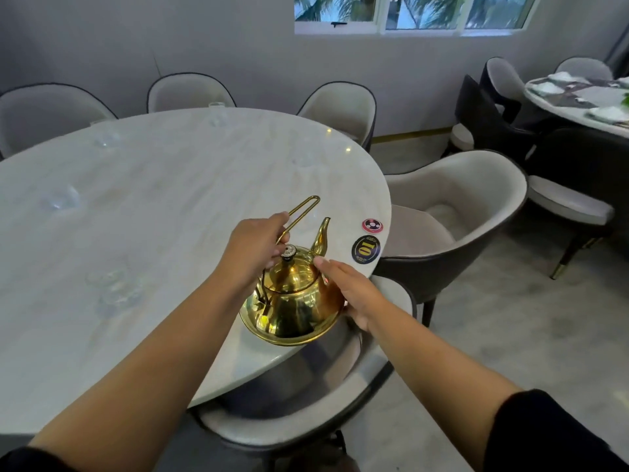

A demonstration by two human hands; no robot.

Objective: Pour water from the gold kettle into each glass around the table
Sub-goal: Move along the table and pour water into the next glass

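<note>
The gold kettle (292, 304) stands on the round marble table (163, 185) near its right front edge, spout pointing away from me. My left hand (253, 248) grips its thin wire handle just above the lid knob. My right hand (350, 291) lies flat against the kettle's right side, fingers stretched toward the lid. Small clear glasses stand around the table: two close together at the left front (115, 287), one at the left (59, 199), one further back (105, 137) and one at the far edge (216, 112). They are faint and their contents cannot be made out.
A black "10" table marker (366, 249) and a small red disc (371, 225) lie by the right rim. Grey upholstered chairs ring the table; one (456, 212) is at the right, another (306, 396) tucked under the near edge. A second laid table (578, 97) stands at back right.
</note>
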